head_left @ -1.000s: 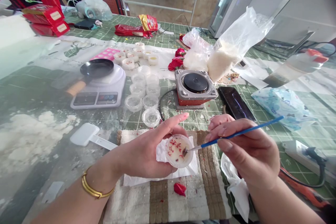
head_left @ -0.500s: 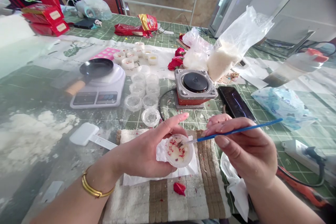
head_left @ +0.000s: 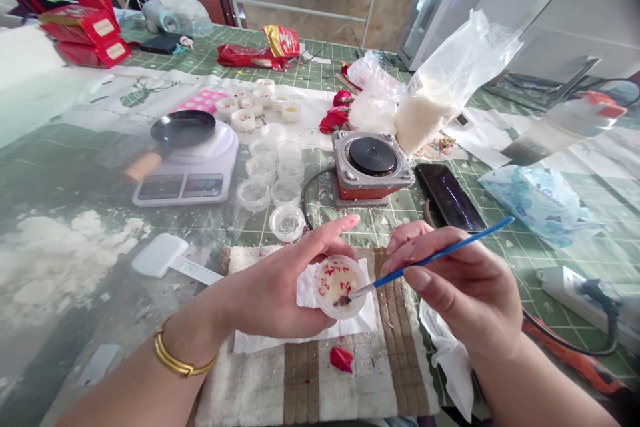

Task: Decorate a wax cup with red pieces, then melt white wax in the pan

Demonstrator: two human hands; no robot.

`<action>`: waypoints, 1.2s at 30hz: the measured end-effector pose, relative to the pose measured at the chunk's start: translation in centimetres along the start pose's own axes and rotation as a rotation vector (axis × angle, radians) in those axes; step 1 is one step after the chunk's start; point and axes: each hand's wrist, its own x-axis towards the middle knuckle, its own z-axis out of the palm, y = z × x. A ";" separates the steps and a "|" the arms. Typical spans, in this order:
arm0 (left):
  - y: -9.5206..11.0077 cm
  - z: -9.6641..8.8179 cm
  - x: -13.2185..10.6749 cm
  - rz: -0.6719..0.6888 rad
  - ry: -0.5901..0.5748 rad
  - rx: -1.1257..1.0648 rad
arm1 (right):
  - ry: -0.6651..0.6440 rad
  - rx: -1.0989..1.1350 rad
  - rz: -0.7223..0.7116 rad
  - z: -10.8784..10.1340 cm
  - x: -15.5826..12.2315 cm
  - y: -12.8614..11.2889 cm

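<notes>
My left hand (head_left: pixel 273 293) is closed around a small clear round cup (head_left: pixel 339 285) of whitish filling flecked with red bits, held with a white tissue (head_left: pixel 305 293) over a striped cloth (head_left: pixel 320 380). My right hand (head_left: pixel 463 290) pinches a thin blue-handled brush (head_left: pixel 440 255), whose tip rests inside the cup near its lower rim. A red petal (head_left: pixel 342 358) lies on the cloth below the cup.
Behind my hands stand several empty clear cups (head_left: pixel 273 177), a kitchen scale (head_left: pixel 187 170) with a black pan (head_left: pixel 183 129), a small hot plate (head_left: pixel 371 163), a black phone (head_left: pixel 447 197), bags of white granules (head_left: pixel 430 103), filled cups (head_left: pixel 255 103), white powder (head_left: pixel 55 260) and a white scraper (head_left: pixel 165 258).
The brush tip has moved within the cup, from the right side to the upper left, then down to the lower rim. My left hand has stayed still.
</notes>
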 end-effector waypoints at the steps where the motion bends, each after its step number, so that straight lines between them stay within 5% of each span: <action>1: 0.0 0.0 0.0 0.003 -0.001 0.003 | -0.015 0.003 0.009 0.0 0.0 0.0; 36: 0.0 -0.3 -0.1 -0.014 -0.035 0.028 | 0.035 0.071 -0.009 0.0 0.0 0.2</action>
